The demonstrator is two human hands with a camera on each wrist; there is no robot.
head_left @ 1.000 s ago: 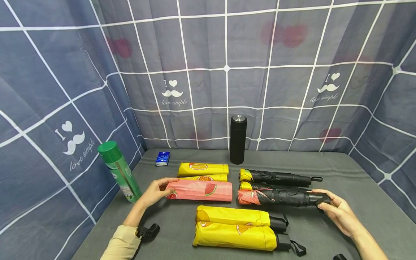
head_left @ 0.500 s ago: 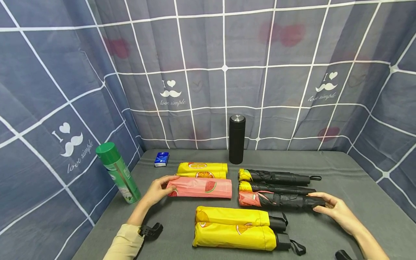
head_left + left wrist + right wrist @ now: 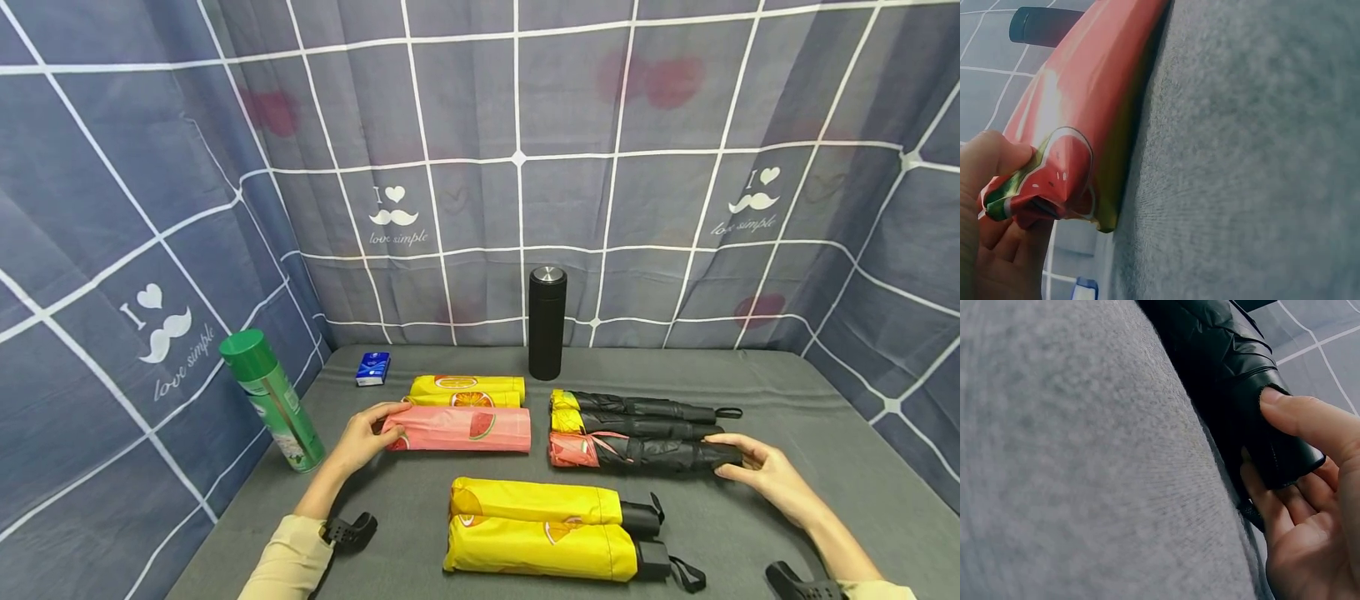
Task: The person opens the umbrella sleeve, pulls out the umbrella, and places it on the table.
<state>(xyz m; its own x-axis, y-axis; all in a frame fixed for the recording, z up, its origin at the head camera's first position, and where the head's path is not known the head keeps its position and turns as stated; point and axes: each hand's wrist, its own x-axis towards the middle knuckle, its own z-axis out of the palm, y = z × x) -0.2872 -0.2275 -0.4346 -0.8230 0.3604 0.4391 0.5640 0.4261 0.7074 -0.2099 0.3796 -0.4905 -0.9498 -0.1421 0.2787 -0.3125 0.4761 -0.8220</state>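
Note:
My left hand (image 3: 370, 439) pinches the left end of a pink watermelon-print umbrella sleeve (image 3: 450, 428), thumb on top in the left wrist view. Two yellow orange-print sleeves (image 3: 487, 384) lie just behind it, the nearer one partly covered. On the right, my right hand (image 3: 768, 475) holds the handle end of a folded black umbrella with pink watermelon fabric at its tip (image 3: 660, 452); the right wrist view shows the thumb on the black handle (image 3: 1282, 450). Alongside, behind it, lie two black folded umbrellas with yellow tips (image 3: 637, 408).
Two yellow sleeved umbrellas (image 3: 540, 546) with black handles lie side by side in front. A black flask (image 3: 547, 325) stands at the back, a blue packet (image 3: 372, 368) at the back left. A green spray can (image 3: 273, 404) stands on the left. Patterned curtains surround the grey table.
My right hand has moved left and slightly away, bringing the pink-tipped umbrella against the yellow-tipped ones. My left hand has shifted the pink sleeve slightly back, over the nearer yellow sleeve's edge.

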